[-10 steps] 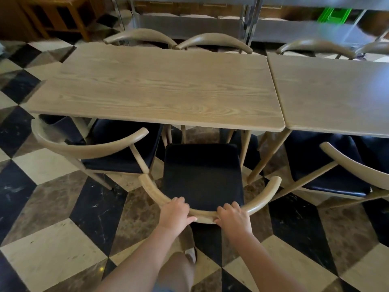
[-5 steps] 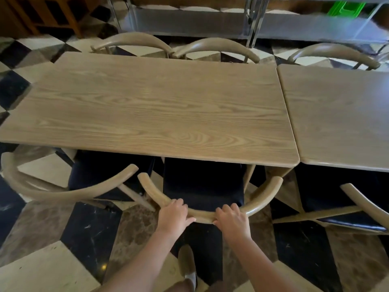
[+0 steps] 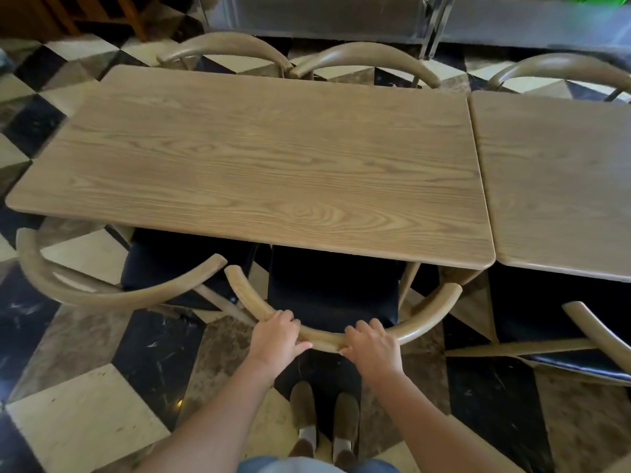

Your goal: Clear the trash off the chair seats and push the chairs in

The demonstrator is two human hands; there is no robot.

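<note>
Two wooden tables stand edge to edge on the checkered floor (image 3: 85,414): the main table (image 3: 266,165) fills the middle, and the second table (image 3: 560,179) runs off the right side. Six chairs show, three on the far side by their curved backs only and three on the near side. Of the near ones, the left chair (image 3: 102,291) sits angled out, the right chair (image 3: 594,336) is partly cut off, and the middle chair (image 3: 430,312) has its dark seat (image 3: 331,288) mostly under the main table's near edge; what shows of the seat looks bare, though it is in shadow. Two hands grasp its curved backrest: the left hand (image 3: 276,339) and the right hand (image 3: 375,346), fingers wrapped over the rail. Two brown shoes (image 3: 324,414) stand behind the chair.
</note>
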